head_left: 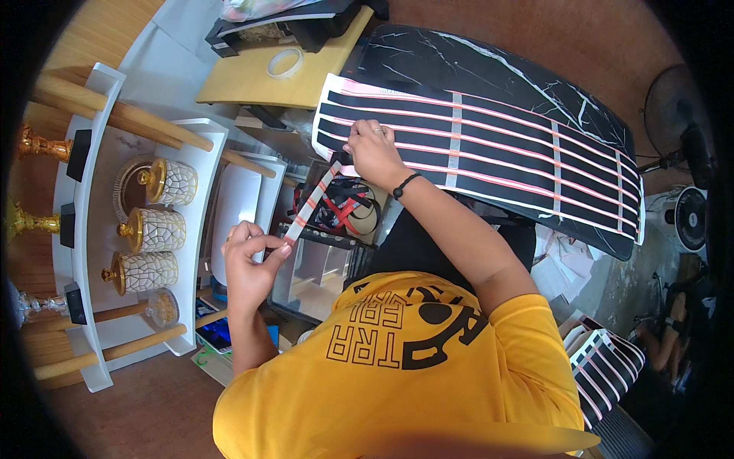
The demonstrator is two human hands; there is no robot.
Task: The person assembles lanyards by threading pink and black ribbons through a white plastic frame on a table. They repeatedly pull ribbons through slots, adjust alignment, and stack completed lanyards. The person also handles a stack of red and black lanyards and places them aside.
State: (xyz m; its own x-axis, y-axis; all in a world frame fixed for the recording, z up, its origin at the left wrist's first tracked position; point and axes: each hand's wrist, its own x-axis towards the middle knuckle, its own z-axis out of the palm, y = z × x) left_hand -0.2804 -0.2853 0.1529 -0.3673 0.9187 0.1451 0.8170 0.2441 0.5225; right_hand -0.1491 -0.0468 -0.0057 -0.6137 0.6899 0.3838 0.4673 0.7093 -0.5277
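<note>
My left hand (256, 260) is closed in a pinch on the lower end of a narrow whitish tape strip (310, 203) with reddish marks. The strip runs slantwise up to the left edge of a long sheet with black bands (505, 145), divided by white and pink lines. My right hand (375, 155), with a black bracelet on its wrist, lies on that edge. Its fingers are bent and pressed together on the sheet; its thumb is hidden. A small dark piece shows beside it at the strip's upper end. The sheet lies on a black marble-patterned table (474, 57).
A tape roll (284, 63) lies on a wooden table (252, 86) at the far left. White shelves (202, 168) hold gold-lidded jars (157, 232). Below the strip is a bin with red and black straps (348, 210). Another banded stack (604, 371) and fans (684, 218) stand at right.
</note>
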